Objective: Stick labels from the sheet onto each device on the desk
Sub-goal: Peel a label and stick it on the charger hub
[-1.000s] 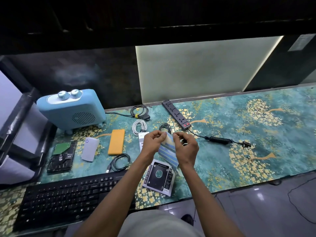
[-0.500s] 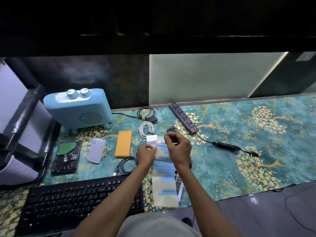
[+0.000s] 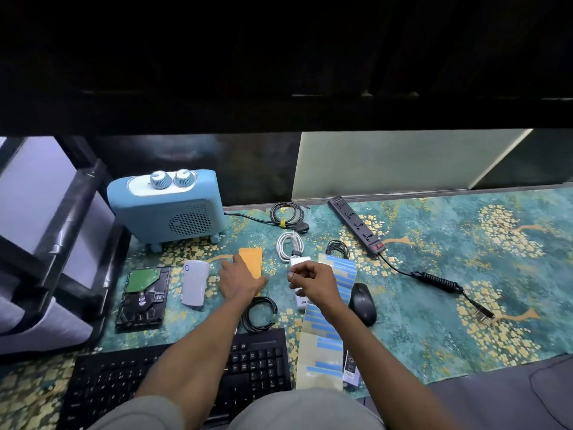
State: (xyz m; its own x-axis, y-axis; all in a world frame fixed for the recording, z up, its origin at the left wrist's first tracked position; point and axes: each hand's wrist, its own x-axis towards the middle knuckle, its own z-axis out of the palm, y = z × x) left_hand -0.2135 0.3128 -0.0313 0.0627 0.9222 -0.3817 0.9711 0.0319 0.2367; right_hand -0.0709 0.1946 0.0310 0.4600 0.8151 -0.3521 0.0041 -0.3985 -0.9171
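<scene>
The long label sheet [image 3: 325, 339], pale with blue labels, lies on the desk from the black cable coil down to the near edge. My right hand [image 3: 313, 283] hovers over its upper part with curled fingers and pinches something small and pale at the fingertips, seemingly a label. My left hand [image 3: 240, 280] lies over the near half of the orange flat device [image 3: 251, 257], fingers at its left edge and thumb at its right edge. Around them are a white power bank [image 3: 194, 282], a bare hard drive [image 3: 143, 296], a white charger [image 3: 299, 261], a black mouse [image 3: 362, 303] and a black power strip [image 3: 356, 225].
A blue heater-like box [image 3: 167, 209] stands at the back left. A black keyboard [image 3: 173, 377] fills the near left edge. Cable coils [image 3: 259, 315] lie between the devices. The strip's cord and plug [image 3: 440, 283] trail right. A black rack [image 3: 52, 243] borders the left.
The sheet, held up in both hands before, now lies on the desk. My left hand moved left onto the orange device. My right hand came away pinching something small.
</scene>
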